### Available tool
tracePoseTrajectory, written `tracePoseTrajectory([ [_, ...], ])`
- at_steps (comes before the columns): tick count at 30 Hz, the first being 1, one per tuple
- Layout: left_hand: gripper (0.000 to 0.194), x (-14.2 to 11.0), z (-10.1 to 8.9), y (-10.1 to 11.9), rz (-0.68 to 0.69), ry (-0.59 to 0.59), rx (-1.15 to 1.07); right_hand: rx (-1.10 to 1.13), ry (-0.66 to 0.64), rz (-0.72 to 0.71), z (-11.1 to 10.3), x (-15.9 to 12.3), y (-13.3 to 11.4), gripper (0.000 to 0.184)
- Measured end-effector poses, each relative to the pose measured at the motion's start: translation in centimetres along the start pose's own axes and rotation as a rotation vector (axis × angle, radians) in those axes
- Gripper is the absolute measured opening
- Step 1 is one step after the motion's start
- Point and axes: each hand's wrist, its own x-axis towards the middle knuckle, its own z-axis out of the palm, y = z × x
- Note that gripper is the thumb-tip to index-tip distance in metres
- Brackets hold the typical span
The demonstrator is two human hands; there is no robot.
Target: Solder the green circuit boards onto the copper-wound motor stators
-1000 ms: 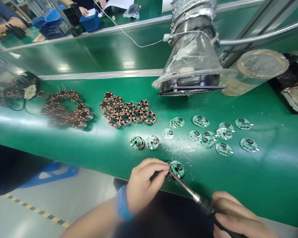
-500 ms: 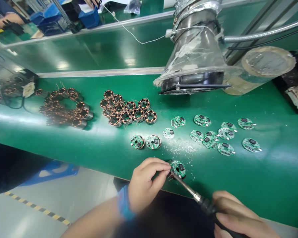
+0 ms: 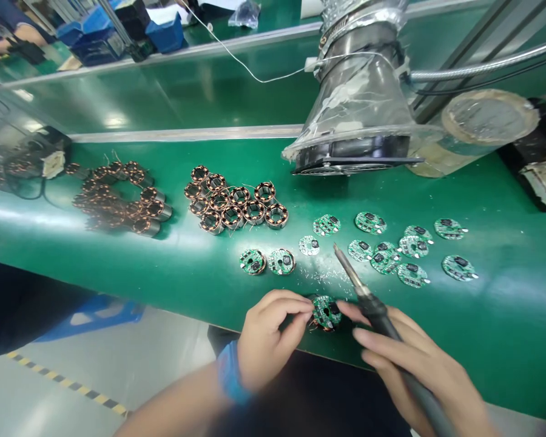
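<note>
My left hand [image 3: 266, 337] pinches a small round green circuit board [image 3: 326, 312] at the near edge of the green bench [image 3: 505, 328]. My right hand [image 3: 418, 364] is wrapped round a soldering iron [image 3: 368, 300], and one of its fingertips touches the same board from the right. The iron's tip points up and away, over the bench. Several more round green boards [image 3: 394, 249] lie scattered beyond. Two boards on metal rings [image 3: 267, 261] sit to the left of them.
A cluster of copper-wound coil rings [image 3: 234, 203] lies further left, and another group [image 3: 118, 197] beyond it. A clear fume-extraction hood [image 3: 359, 115] hangs over the bench. A tape roll [image 3: 482, 124] stands at the right. Other people's hands work at the far top left.
My right hand moved forward and swung the soldering iron up off the board; its tip now points away. A right fingertip now touches the board. My left hand kept its pinch.
</note>
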Motion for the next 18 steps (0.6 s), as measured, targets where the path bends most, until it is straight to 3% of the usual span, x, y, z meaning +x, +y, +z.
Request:
tracePoseTrajectory([
  [2,0.014,-0.1,0.0,0.2,-0.013,0.003,0.004,-0.038,-0.081,-0.106,0.8,1.5,-0.2,0.023],
  [4,0.016,-0.3,-0.1,0.4,-0.033,0.012,0.009,-0.067,-0.107,-0.115,1.3,2.2,-0.5,0.023],
  [8,0.028,-0.7,0.0,0.4,0.025,0.036,0.046,-0.06,0.028,0.064,1.4,2.0,-1.5,0.017],
  [13,0.026,-1.0,0.5,0.0,0.151,0.067,0.093,0.18,0.144,0.324,1.6,1.5,-1.9,0.024],
  [15,0.023,-0.9,0.5,0.1,0.115,0.043,0.079,0.24,0.154,0.356,1.8,1.3,-2.0,0.024],
  [18,0.016,-0.1,0.3,0.7,-0.063,-0.043,-0.029,0.249,0.144,0.334,1.9,1.1,-2.1,0.023],
])
